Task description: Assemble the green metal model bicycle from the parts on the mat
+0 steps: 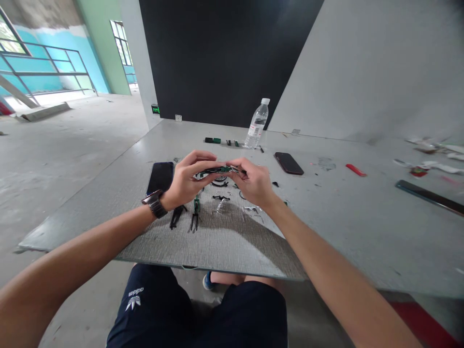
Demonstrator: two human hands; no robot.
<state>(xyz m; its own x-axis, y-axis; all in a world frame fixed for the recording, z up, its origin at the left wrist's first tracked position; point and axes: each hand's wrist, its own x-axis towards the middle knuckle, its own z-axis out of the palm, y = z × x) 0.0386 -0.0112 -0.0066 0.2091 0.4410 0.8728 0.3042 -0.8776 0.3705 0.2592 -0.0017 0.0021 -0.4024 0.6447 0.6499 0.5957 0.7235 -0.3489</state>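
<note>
- Left hand [188, 181], wristwatch [155, 203] on the wrist, raised above the board [232, 241], fingers curled and pinched on the left end of a small green-and-black assembly [217, 170].
- Right hand [253, 183] opposite, fingertips clamped on the assembly's right end.
- Assembly held level between both hands, off the surface.
- Below: loose black parts [221, 197], green fork piece [195, 212].
- Nearby: dark phone [161, 176], second phone [288, 163], water bottle [256, 124].

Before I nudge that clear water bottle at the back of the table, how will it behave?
The water bottle stands upright, tall and narrow, so a push near its white cap would probably tip it. It looks like thin clear plastic, likely light and a bit squashy when gripped. Once on its side, the round body could roll toward the small green parts beside it.
</note>
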